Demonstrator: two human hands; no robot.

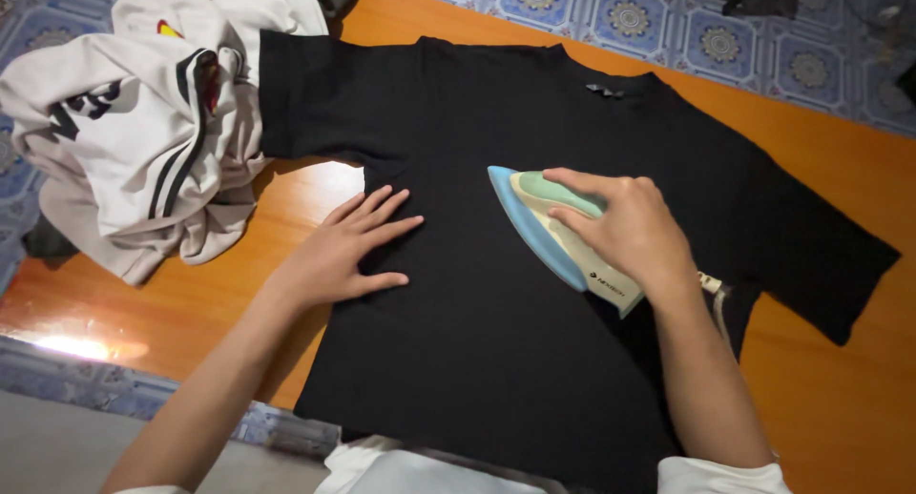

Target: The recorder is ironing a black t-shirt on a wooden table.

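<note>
A black T-shirt (496, 341) lies spread flat on an orange wooden table (840, 399). My right hand (630, 229) grips the handle of a clothes iron (544, 229) with a blue soleplate and pale green and cream body; the iron rests on the shirt's chest, tip pointing up-left. My left hand (348, 251) lies flat with fingers spread, pressing the shirt's left edge just below the sleeve.
A heap of white garments with black stripes (143, 122) sits at the table's far left corner, overlapping the shirt's sleeve. Blue patterned floor tiles (630, 17) surround the table. A bright light patch (76, 346) falls on the near left edge.
</note>
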